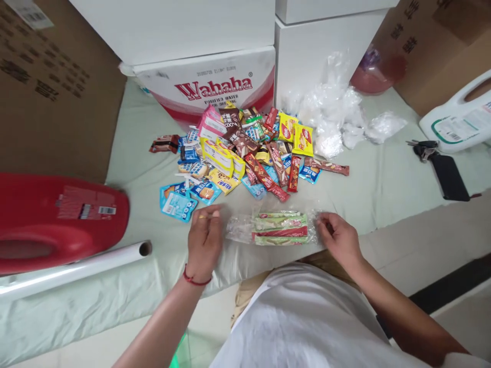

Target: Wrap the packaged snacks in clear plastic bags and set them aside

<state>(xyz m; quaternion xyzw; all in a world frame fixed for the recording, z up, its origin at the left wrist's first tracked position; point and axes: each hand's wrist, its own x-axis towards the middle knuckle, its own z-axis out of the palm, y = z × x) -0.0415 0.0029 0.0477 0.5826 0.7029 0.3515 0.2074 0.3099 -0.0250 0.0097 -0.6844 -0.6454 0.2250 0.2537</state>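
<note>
In front of me lies a bundle of slim green and red snack bars (282, 230), loosely covered by clear plastic film (240, 228) that sticks out crumpled on both sides. My right hand (339, 237) pinches the film's right end between thumb and fingers. Just off the left end of the film is my left hand (206, 237), its fingers bent and close together; whether they hold an edge of film I cannot make out. Beyond both hands spreads a pile of wrapped snacks (245, 148), with blue packets (179, 205) nearest my left hand.
Behind the pile stands a Wahaha carton (215, 84). Crumpled clear plastic (330, 117) lies to its right. A red jug (61, 220) and a film roll (76, 268) are at left. Keys (425, 150), a black case (448, 176) and a white jug (460, 117) are at right.
</note>
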